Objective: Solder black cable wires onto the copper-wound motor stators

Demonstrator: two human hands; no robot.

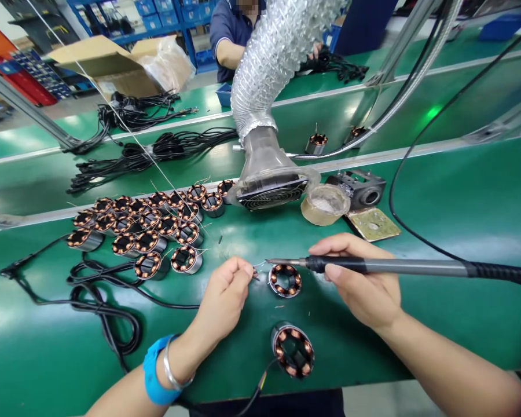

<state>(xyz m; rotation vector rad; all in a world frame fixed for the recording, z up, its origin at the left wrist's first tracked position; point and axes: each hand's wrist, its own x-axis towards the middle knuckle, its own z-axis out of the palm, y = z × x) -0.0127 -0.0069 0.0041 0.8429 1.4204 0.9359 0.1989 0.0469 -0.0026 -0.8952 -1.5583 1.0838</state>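
The left hand (226, 289) pinches thin wire ends (260, 264) between thumb and finger; the right hand (364, 284) is closed round a soldering iron (399, 266), its tip pointing left at those wires. Whether tip and wire touch, I cannot tell. Good work here probably means a still pinch, brief heat, and a tip kept clear of the left fingertips and the windings. The copper-wound ring (282, 291) sits on the tabletop (351, 347) between the hands, just beneath the tip: a pale metal rim, orange-copper coils set round a dark, open middle. A second ring (279, 352) stands nearer, a cable running from its left. Far left, many similar rings (146, 240) stand close together; an extractor nozzle (264, 156) hangs beyond.
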